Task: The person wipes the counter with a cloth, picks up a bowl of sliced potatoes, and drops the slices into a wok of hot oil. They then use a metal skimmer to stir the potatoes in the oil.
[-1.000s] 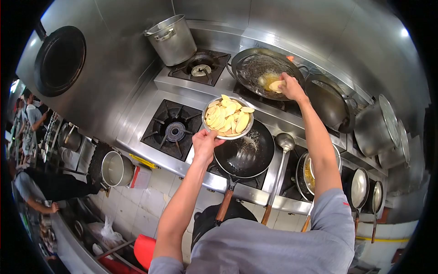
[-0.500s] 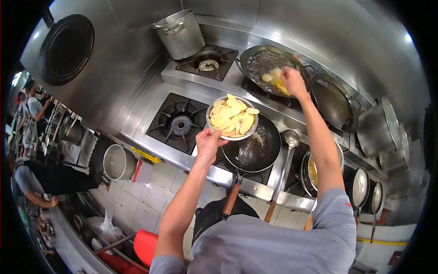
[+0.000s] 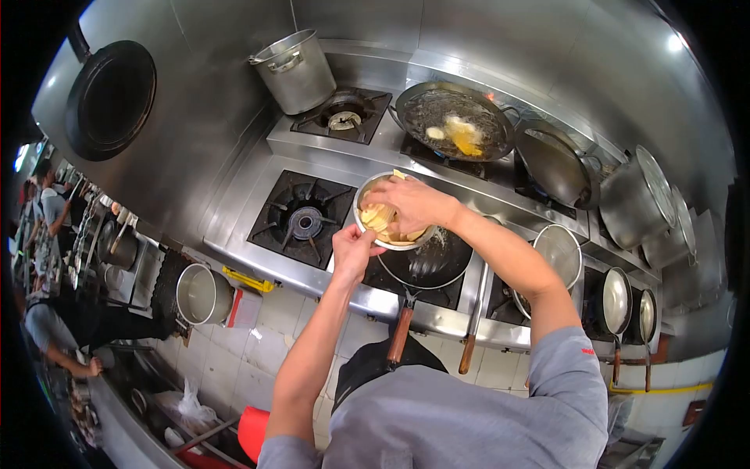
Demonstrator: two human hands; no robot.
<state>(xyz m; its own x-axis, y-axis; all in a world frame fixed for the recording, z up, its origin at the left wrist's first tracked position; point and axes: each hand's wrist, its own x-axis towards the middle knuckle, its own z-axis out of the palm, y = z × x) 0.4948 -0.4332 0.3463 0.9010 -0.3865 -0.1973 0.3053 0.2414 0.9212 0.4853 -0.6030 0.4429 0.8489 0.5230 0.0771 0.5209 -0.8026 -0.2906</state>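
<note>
The pale slices (image 3: pixel 380 216) are contained in a metal bowl (image 3: pixel 400 245), whose rim is pinched at seven o'clock by the left hand (image 3: pixel 355 252); the slices are reached into by the right hand (image 3: pixel 419 205), its fingers curled, though whether any slice is gripped cannot be told. Since the bowl seems to be supported at one edge only, it could be tipped by a push from above, and slices could be spilled into the black pan (image 3: pixel 428 270), overlapped at the bowl's five o'clock. At one o'clock from the bowl, yellowish pieces (image 3: pixel 466 144) are ringed by foam in a wok (image 3: pixel 408 111); its liquid is judged to be hot oil, by which fingers could be splashed if slices were dropped from too high. A burner (image 3: pixel 302 224) is set at nine o'clock in the steel stovetop (image 3: pixel 344 160), and a strainer (image 3: pixel 558 250) is seen at three. The stovetop is backed by a steel wall (image 3: pixel 500 39) at twelve; floor tiles (image 3: pixel 269 316) are shown past seven, and another person (image 3: pixel 55 324) is glimpsed at eight
</note>
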